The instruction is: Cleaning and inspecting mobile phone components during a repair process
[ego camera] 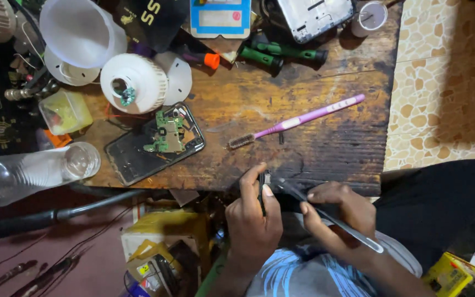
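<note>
My left hand (253,220) pinches a small dark part (264,184) upright between thumb and fingers at the near edge of the worn wooden table (303,99). My right hand (339,212) grips metal tweezers (325,214), whose tips reach the small part. An opened phone body (133,157) with a green circuit board (165,133) on it lies to the left. A purple toothbrush (298,120) with dirty bristles lies beyond my hands.
A clear plastic bottle (28,173) lies at the left. A white bulb housing (134,82), a white cup (81,33), green-handled tools (281,52), a small yellow box (66,111) and a phone frame (314,16) crowd the far side. A tiled floor (446,71) shows at right.
</note>
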